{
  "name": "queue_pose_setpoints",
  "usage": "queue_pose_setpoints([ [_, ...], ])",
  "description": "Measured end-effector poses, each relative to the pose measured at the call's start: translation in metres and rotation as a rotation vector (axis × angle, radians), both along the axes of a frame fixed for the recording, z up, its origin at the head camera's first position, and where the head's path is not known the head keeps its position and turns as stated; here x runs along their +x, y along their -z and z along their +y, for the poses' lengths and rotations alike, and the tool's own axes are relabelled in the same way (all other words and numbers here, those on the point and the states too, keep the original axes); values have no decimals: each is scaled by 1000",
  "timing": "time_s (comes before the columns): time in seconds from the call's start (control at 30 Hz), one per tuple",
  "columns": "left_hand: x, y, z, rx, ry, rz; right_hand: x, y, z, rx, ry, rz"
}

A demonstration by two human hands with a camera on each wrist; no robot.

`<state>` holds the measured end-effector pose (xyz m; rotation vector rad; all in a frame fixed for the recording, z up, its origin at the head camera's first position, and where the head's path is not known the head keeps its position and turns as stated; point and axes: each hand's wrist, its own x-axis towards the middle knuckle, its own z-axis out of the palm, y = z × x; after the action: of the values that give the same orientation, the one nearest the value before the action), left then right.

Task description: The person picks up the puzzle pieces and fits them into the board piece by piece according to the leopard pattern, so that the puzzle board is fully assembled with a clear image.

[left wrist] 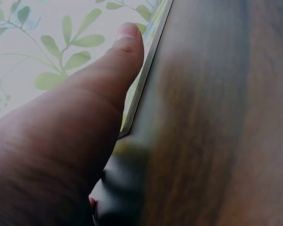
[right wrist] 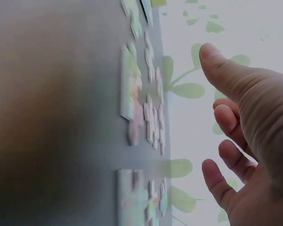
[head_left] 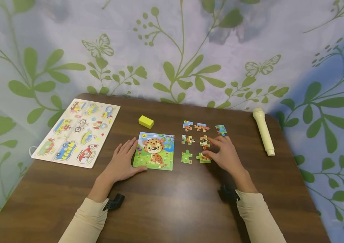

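Note:
A square puzzle board (head_left: 165, 160) with a leopard cub picture lies on the table. My left hand (head_left: 124, 161) rests along its left side, fingers extended; the thumb (left wrist: 125, 52) lies at the near edge in the left wrist view. To the right, several loose jigsaw pieces (head_left: 186, 157) are spread in rough rows. My right hand (head_left: 227, 156) hovers over the right-hand pieces, overlapping the cub-face piece (head_left: 204, 140) and the grassy piece (head_left: 203, 158) in the head view. Its fingers are loosely bent, with nothing between them in the right wrist view.
A yellow block (head_left: 146, 122) sits behind the board. Far left lies a vehicle puzzle board (head_left: 97, 153). A cream microphone-shaped thing (head_left: 263, 131) lies at the table's right side. Patterned cloth (head_left: 172, 50) hangs behind the wooden table (head_left: 165, 209).

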<state>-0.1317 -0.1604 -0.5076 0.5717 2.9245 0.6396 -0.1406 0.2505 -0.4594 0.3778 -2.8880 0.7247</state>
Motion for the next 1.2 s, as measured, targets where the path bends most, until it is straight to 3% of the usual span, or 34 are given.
queue_pose_setpoints([
  [0.27,-1,1,2,-21,8,-6,-81,-5,-14,73,-60,-152],
  [0.47,-1,0,3,-24,15,22,-117,3,-24,165,-60,-220],
  [0.8,-1,-2,3,-14,22,27,-130,4,-30,210,-41,-296],
  [1.07,-3,-1,-1,-16,13,36,-133,6,-37,464,-161,-157],
  [1.2,-3,-2,-2,-19,16,25,-131,4,-46,495,-186,-105],
])
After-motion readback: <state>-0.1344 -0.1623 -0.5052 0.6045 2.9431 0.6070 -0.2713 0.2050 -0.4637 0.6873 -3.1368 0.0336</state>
